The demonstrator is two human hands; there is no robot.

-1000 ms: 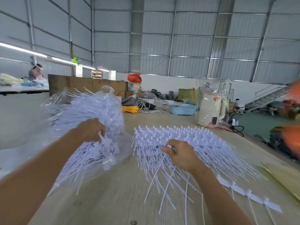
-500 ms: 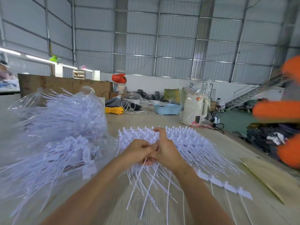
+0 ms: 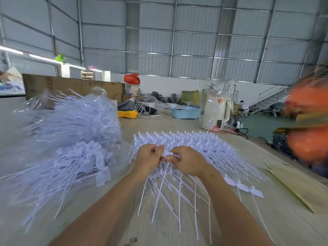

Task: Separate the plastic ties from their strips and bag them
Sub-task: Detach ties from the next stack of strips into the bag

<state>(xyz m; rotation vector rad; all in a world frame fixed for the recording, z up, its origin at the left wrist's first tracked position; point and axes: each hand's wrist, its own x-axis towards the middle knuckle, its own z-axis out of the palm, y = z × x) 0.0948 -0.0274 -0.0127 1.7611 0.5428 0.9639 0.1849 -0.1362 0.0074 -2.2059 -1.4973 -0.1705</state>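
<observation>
Two hands meet in the middle of a big wooden table (image 3: 177, 121). The left hand (image 3: 148, 159) and the right hand (image 3: 188, 161) are close together, almost touching. Both have their fingers curled in and pinch the same small white tie head (image 3: 166, 153) between them. The tie's thin tail cannot be picked out from the others under the hands.

Under the hands lies a wide pile of tie strips (image 3: 204, 148). The ties are white plastic, and they look a little bluish in this light. Each one has a small square head and a long, thin tail like a stiff string. The heads stand in neat rows at the far side of the pile. The tails fan out toward the person and cross over each other on the table.

At the right, just beside the right arm, one strip (image 3: 248, 188) lies flat with a few flat tags in a row and tails hanging from them.

On the left sits a clear plastic bag (image 3: 99, 96), full and puffy. It is stuffed with loose ties (image 3: 67, 157). Many tails poke out in all directions.

Farther back on the table are a light blue basket (image 3: 185, 112), a coil of yellow cord (image 3: 127, 114) and a white kettle (image 3: 215, 113) wrapped in clear plastic.
</observation>
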